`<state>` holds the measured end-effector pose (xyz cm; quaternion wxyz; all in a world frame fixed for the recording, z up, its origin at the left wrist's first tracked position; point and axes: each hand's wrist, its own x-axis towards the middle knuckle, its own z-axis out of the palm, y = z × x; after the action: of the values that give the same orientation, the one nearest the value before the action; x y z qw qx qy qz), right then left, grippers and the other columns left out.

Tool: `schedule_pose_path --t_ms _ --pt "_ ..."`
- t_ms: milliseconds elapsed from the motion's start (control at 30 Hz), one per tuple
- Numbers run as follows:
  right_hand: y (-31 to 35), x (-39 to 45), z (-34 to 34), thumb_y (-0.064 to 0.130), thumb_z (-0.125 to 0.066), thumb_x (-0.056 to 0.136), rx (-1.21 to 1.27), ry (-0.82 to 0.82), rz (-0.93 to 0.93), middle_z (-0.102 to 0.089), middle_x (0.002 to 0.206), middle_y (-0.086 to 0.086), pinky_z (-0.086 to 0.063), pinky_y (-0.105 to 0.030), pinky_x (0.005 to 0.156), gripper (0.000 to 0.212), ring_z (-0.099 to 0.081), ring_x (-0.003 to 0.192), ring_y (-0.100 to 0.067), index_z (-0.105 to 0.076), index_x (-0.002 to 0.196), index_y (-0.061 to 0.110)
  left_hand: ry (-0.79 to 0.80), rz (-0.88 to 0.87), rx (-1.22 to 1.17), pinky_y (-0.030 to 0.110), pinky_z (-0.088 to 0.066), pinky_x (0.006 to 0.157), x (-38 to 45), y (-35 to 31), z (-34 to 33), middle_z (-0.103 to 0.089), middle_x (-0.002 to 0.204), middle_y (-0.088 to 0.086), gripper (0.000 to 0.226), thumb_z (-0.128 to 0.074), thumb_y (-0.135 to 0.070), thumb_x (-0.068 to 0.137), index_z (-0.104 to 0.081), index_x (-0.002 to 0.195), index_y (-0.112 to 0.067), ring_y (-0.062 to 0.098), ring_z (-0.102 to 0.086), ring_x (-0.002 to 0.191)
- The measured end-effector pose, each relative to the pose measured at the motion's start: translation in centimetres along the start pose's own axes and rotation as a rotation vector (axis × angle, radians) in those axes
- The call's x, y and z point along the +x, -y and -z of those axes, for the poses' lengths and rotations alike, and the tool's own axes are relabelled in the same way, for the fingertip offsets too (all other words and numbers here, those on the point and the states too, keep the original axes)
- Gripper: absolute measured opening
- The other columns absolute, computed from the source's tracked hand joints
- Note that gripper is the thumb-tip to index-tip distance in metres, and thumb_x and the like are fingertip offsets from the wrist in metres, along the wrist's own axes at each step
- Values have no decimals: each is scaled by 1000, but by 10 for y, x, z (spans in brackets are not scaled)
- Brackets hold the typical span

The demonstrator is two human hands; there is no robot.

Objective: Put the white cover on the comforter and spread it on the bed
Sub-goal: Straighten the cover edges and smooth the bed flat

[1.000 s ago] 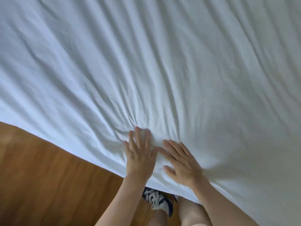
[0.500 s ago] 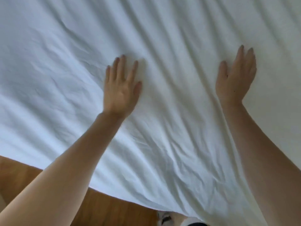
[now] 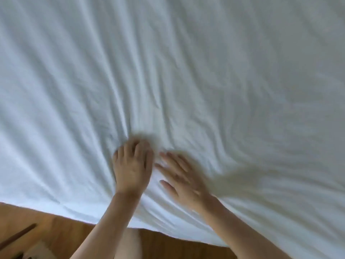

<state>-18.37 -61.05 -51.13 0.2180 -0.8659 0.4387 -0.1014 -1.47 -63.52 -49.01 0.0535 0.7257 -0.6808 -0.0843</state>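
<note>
Nearest, above the wooden floor [image 3: 61, 238], both forearms reach in over the bed's edge, and the left hand [image 3: 131, 167] and right hand [image 3: 183, 179] lie palm-down side by side on the white cover [image 3: 205, 75], fingers straight and flat, gripping nothing, though the right one is blurred. To smooth well, I judge the palms should press lightly and sweep apart along the creases. Farther off, the cover stretches across the bed in long wrinkles fanning away from the hands.

left hand [image 3: 131, 168], right hand [image 3: 183, 181] drawn back together, seemingly
</note>
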Motion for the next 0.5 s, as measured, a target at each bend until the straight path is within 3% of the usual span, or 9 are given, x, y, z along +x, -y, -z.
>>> schedule_pose_path --t_ms 33,100,167,233,300,400,500 --pt "-6 24 6 28 -49 96 3 -154 -121 -42 147 -17 -35 -46 108 43 -38 135 -29 -46 137 14 -58 -41 -39 43 -39 76 18 10 13 -64 100 13 20 -54 -22 89 -68 96 -10 37 -57 85" --pt "-22 84 20 26 -45 97 -89 -392 -378 -43 145 -22 -32 -46 109 45 -38 133 -34 -43 138 9 -122 -110 -24 43 -38 83 62 54 36 -63 111 13 27 -52 -25 90 -66 108 -10 36 -56 99" --pt "-28 151 22 32 -39 98 -143 -446 -614 -36 149 -23 -28 -50 111 52 -35 136 -37 -39 144 9 -87 -120 86 49 -32 102 101 120 47 -53 134 20 46 -46 -34 95 -54 134 -11 39 -48 122" --pt "-6 205 -3 38 -35 98 -120 -387 -733 -33 150 -24 -30 -57 109 56 -34 137 -42 -40 145 10 17 -81 175 57 -22 110 117 193 46 -39 147 23 56 -35 -42 98 -42 145 -13 43 -36 135" --pt "56 239 -54 39 -35 98 -147 -309 -636 -34 150 -24 -31 -59 108 54 -32 138 -43 -44 143 12 135 20 182 61 -18 113 103 273 42 -31 153 22 64 -25 -46 98 -36 148 -9 42 -29 140" --pt "173 253 -116 43 -40 99 -18 -251 -375 -33 153 -17 -21 -52 116 52 -23 145 -33 -46 143 17 159 153 212 59 -15 115 48 359 41 -21 157 21 68 -21 -47 98 -27 150 -4 38 -21 144" --pt "258 241 -144 52 -47 94 14 24 -147 -16 160 -8 -12 -44 120 63 -6 149 -23 -35 149 25 202 258 212 56 -9 116 14 387 51 -7 161 16 72 -13 -51 98 -11 153 -5 33 -8 148"
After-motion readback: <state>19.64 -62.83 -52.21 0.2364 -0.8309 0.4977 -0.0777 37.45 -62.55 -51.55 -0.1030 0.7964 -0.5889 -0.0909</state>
